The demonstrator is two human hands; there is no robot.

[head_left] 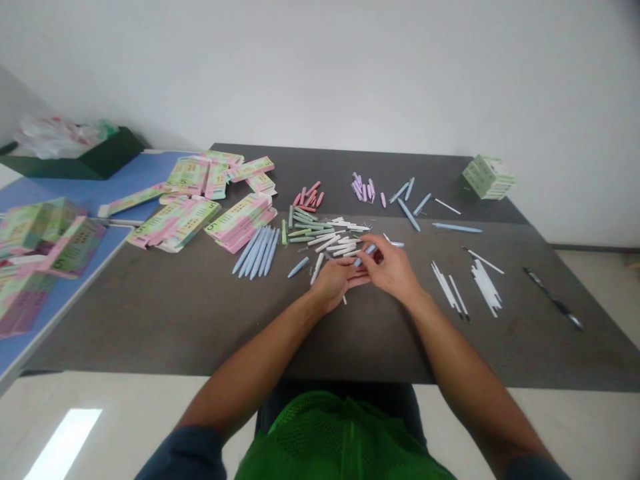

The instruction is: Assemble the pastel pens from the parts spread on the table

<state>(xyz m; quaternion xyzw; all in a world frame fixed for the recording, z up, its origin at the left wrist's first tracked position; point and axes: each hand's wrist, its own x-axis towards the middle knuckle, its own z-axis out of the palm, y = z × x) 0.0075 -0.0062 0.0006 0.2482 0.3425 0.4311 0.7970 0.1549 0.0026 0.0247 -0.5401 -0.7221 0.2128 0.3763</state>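
Observation:
My left hand (pixel 333 283) and my right hand (pixel 393 267) meet at the middle of the table, both closed around a light-blue pen barrel (pixel 369 251). My right thumb and fingers pinch it, while the left fingers support its lower end; part of it is hidden. A thin white tip (pixel 345 300) shows just below the left hand. Right beyond the hands lies a heap of white pen parts (pixel 343 245), beside green ones (pixel 305 227). One short blue barrel (pixel 299 267) rests left of my left hand, near a row of blue pens (pixel 257 252).
Behind lie red pen parts (pixel 309 197), purple ones (pixel 364 189) and loose blue barrels (pixel 409 215). White refills (pixel 485 287) and a black-and-clear pen (pixel 553 299) are at right. Printed cartons (pixel 243 220) cover the left; a green box (pixel 489 177) stands back right, a dark-green bin (pixel 95 157) far left.

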